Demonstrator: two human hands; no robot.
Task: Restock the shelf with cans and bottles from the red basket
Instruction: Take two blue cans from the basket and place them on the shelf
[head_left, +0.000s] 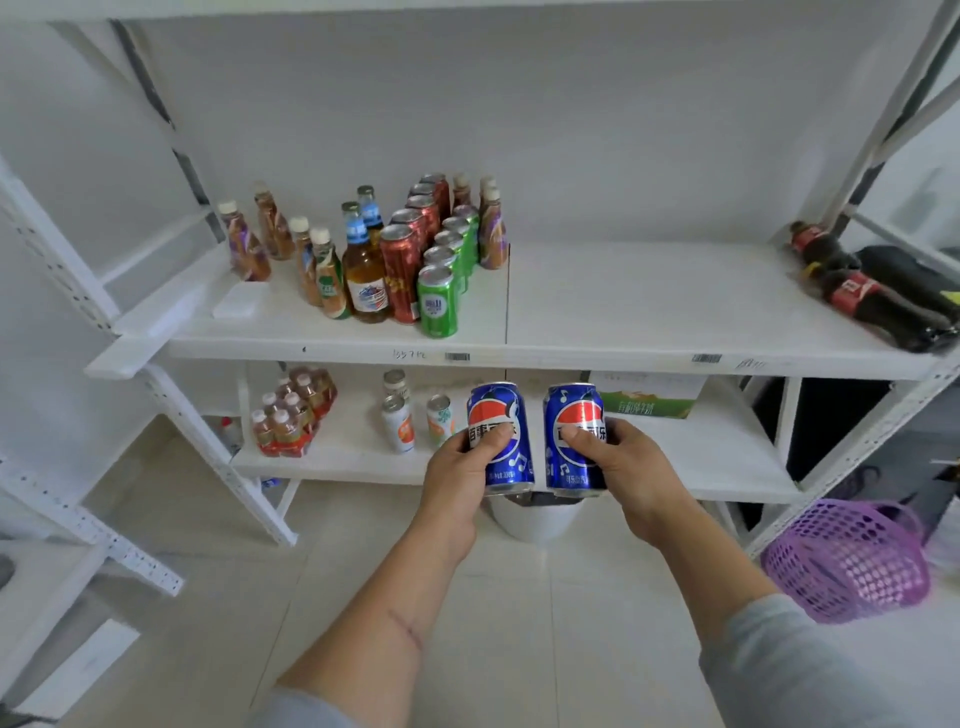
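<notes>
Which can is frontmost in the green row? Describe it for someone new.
Find the upper shelf and its cluster of drinks at the left. The green can stands at that cluster's front right corner, nearest the shelf edge. A taller red can stands left of it; the other green cans line up behind.

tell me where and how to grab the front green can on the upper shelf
Judging by its pose, grip the front green can round its upright side wall, coming from the front edge of the upper shelf. More green cans stand right behind it and a red can close on its left, while its front and right side are open. Both hands hold blue cans now.
</notes>
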